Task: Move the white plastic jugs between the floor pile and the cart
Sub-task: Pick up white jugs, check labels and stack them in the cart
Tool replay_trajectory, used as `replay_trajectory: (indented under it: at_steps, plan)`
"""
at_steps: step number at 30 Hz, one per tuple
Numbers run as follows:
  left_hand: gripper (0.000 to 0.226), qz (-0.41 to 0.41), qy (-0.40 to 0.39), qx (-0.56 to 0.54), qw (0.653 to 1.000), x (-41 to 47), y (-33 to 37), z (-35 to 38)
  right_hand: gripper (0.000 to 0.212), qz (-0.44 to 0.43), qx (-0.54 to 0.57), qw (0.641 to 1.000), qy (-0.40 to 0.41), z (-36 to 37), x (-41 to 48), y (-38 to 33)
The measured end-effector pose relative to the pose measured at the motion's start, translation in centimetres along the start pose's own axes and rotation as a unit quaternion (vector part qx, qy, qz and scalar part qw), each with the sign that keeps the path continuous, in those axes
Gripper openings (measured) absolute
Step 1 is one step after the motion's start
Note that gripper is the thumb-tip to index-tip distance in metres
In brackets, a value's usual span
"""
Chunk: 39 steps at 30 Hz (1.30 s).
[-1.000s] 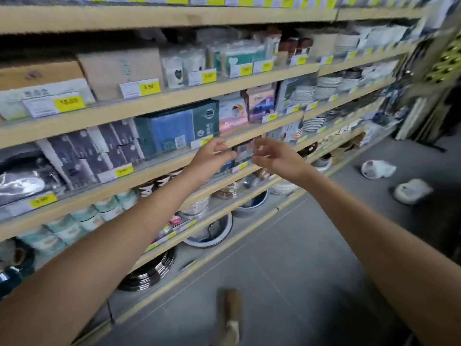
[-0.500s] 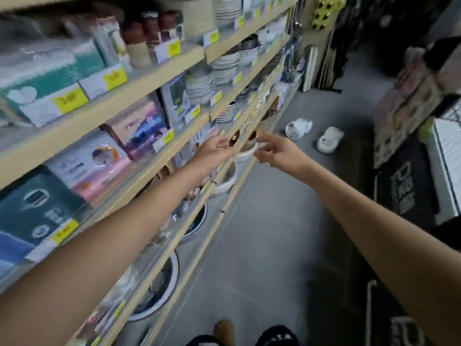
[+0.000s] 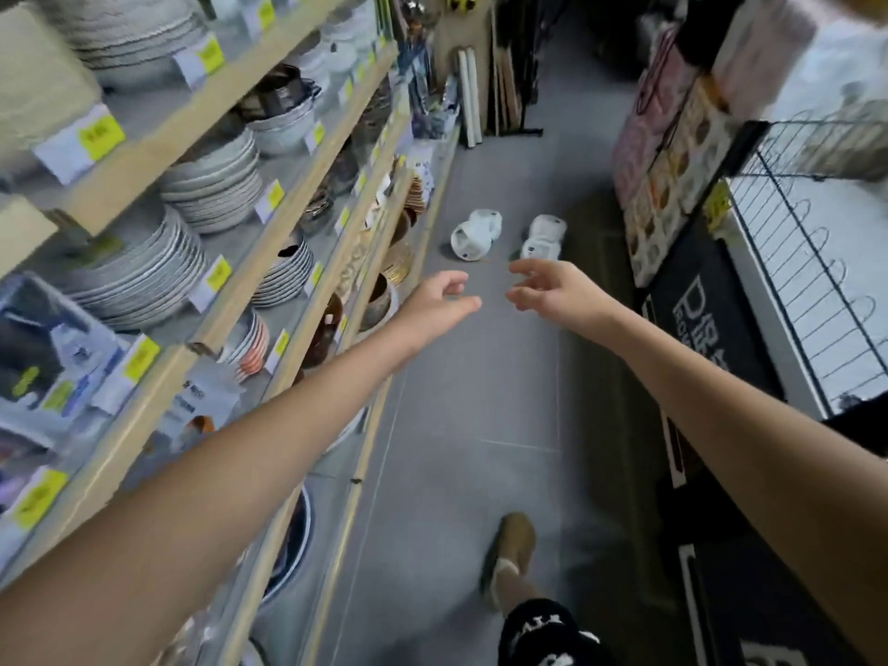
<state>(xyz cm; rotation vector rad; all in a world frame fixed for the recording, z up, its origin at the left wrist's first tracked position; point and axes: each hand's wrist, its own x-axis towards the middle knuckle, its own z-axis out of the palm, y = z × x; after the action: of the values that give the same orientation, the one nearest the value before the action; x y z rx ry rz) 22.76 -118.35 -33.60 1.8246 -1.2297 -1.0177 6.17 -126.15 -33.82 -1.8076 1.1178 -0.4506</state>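
Two white plastic jugs lie on their sides on the grey aisle floor ahead of me: the left jug (image 3: 473, 234) near the shelf base and the right jug (image 3: 544, 236) beside it. Both my arms are stretched forward over the floor. My left hand (image 3: 439, 302) is open and empty, fingers loosely curled, short of the left jug. My right hand (image 3: 555, 290) is also open and empty, just below the right jug in the view. A wire-mesh cart (image 3: 812, 262) stands at the right edge.
Wooden shelves (image 3: 269, 247) stacked with plates and bowls line the left side of the aisle. Display boards and a dark sign (image 3: 701, 310) stand on the right. Rolled items lean at the aisle's far end (image 3: 468, 103). My foot (image 3: 514, 550) is on the floor below.
The view has swung from the shelves to down the aisle. Both hands moved off the shelf front and out over the floor, and the two jugs now appear closer.
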Motion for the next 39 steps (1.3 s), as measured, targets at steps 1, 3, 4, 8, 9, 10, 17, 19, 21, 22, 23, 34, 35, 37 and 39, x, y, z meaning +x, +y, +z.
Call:
replay_trajectory:
  at_steps: [1, 3, 4, 8, 9, 10, 17, 19, 21, 22, 23, 34, 35, 37, 39]
  plan:
    - [0.048, -0.004, -0.007, 0.005, 1.000, 2.4, 0.8, 0.6, 0.040, 0.004, 0.001, 1.000, 0.003, -1.5, 2.1, 0.7]
    - [0.048, -0.012, -0.015, 0.008, 1.000, 7.1, 2.5, 1.6, 0.040, 0.011, -0.008, 1.000, 0.004, -4.4, 6.3, 1.8]
    - [0.048, -0.017, -0.019, 0.007, 1.000, 9.4, 3.4, 2.1, 0.040, 0.014, -0.015, 1.000, 0.003, -5.8, 8.3, 2.4]
    - [0.048, -0.035, -0.030, -0.007, 0.999, 17.3, 6.1, 3.2, 0.041, 0.017, -0.041, 0.999, -0.001, -10.6, 15.2, 3.9]
    - [0.049, -0.038, -0.031, -0.008, 0.999, 19.0, 6.4, 3.4, 0.041, 0.018, -0.044, 0.999, -0.001, -11.6, 16.8, 4.1]
    - [0.049, -0.042, -0.031, -0.008, 0.999, 20.6, 6.8, 3.4, 0.042, 0.019, -0.044, 0.999, -0.003, -12.4, 18.2, 4.3]
    - [0.054, -0.070, -0.051, -0.020, 0.996, 32.9, 7.8, 3.8, 0.043, 0.032, -0.049, 0.998, -0.014, -16.9, 29.6, 6.6]
    - [0.056, -0.076, -0.054, -0.025, 0.995, 37.2, 7.8, 4.1, 0.044, 0.038, -0.052, 0.998, -0.013, -18.1, 33.4, 7.3]
    - [0.057, -0.080, -0.058, -0.032, 0.995, 42.0, 8.0, 4.2, 0.042, 0.048, -0.059, 0.997, -0.011, -19.4, 37.4, 8.0]
    - [0.058, -0.079, -0.061, -0.037, 0.994, 44.6, 8.2, 4.2, 0.041, 0.049, -0.062, 0.997, -0.008, -20.1, 39.6, 8.3]
    - [0.059, -0.078, -0.064, -0.042, 0.994, 47.2, 8.5, 4.1, 0.039, 0.051, -0.062, 0.997, -0.004, -20.8, 41.9, 8.6]
    - [0.061, -0.124, -0.113, -0.052, 0.984, 69.8, 12.8, 3.7, 0.041, 0.119, -0.042, 0.992, 0.021, -27.9, 62.8, 10.5]
    - [0.060, -0.129, -0.111, -0.051, 0.984, 71.2, 13.2, 3.7, 0.041, 0.124, -0.038, 0.991, 0.021, -28.5, 64.0, 10.6]
    - [0.060, -0.134, -0.117, -0.053, 0.983, 74.0, 13.8, 4.2, 0.041, 0.131, -0.035, 0.991, 0.021, -29.8, 66.5, 11.3]
    - [0.061, -0.139, -0.126, -0.050, 0.981, 76.9, 14.3, 4.8, 0.041, 0.138, -0.032, 0.990, 0.025, -31.0, 69.1, 12.4]
